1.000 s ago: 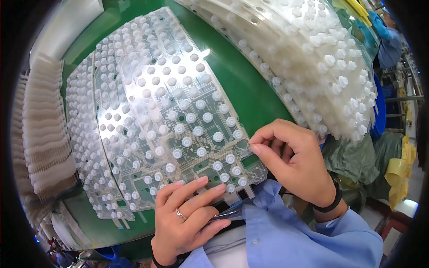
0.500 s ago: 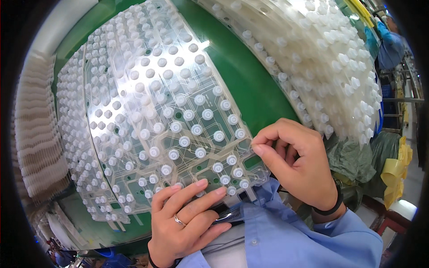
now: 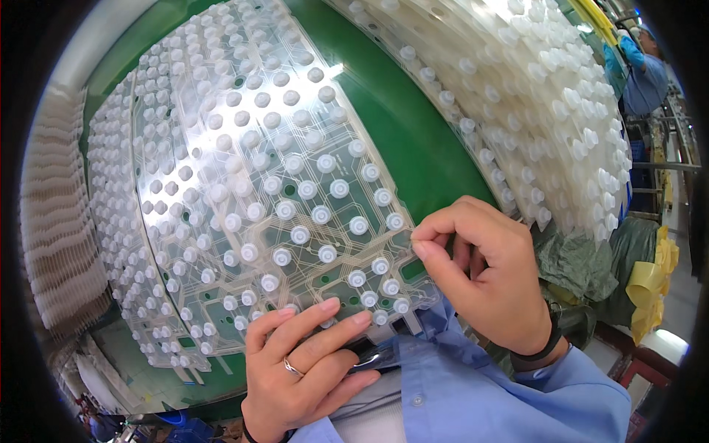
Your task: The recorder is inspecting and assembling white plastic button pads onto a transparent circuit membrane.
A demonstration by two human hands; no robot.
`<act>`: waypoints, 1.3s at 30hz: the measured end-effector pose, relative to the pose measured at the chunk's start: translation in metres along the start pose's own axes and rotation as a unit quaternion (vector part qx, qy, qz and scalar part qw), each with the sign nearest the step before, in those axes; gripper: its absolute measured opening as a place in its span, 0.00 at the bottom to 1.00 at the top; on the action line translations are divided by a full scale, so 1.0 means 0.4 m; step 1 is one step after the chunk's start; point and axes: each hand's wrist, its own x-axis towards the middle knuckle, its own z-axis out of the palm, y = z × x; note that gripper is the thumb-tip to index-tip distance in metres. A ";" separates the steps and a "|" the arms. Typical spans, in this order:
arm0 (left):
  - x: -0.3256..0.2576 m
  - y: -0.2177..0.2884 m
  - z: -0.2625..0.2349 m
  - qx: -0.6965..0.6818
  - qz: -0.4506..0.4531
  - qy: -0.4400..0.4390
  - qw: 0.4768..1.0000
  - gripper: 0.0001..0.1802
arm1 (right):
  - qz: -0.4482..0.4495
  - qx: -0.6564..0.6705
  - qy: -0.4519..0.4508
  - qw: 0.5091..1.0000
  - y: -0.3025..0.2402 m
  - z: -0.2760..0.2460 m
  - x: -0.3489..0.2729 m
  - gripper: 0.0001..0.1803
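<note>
The translucent moulded sheet (image 3: 251, 199) of small white caps lay on the green tabletop (image 3: 399, 125). The right hand (image 3: 487, 273) pinched its near edge between thumb and forefinger; the left hand (image 3: 310, 369) lay flat, fingers extended, pinning the lower edge. A good separation probably required steady hold-down and a slow, low peel.

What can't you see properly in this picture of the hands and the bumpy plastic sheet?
Head view:
- Right hand: whether its pinched fingertips hold a small piece; they cover that spot.
- Left hand: the dark thing under its fingers is mostly covered.
- Clear sheet: its near edge is hidden by both hands and the blue sleeve.
- Ribbed white stack: cut off at the left rim.
</note>
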 end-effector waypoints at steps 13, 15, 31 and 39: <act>-0.008 -0.017 0.002 -0.099 0.006 0.070 0.993 0.14 | -0.075 0.106 -0.026 0.991 -0.015 -0.029 -0.082 0.20; -0.009 -0.011 -0.001 -0.120 -0.006 0.087 0.989 0.16 | -0.174 0.078 -0.057 0.980 -0.022 -0.021 -0.107 0.20; -0.013 0.068 -0.008 -0.191 -0.056 0.062 0.978 0.07 | -0.165 0.127 -0.087 0.974 -0.008 -0.012 -0.194 0.22; 0.003 0.080 0.012 -0.090 0.027 0.095 0.991 0.14 | -0.065 0.179 -0.099 0.977 0.004 -0.031 -0.200 0.23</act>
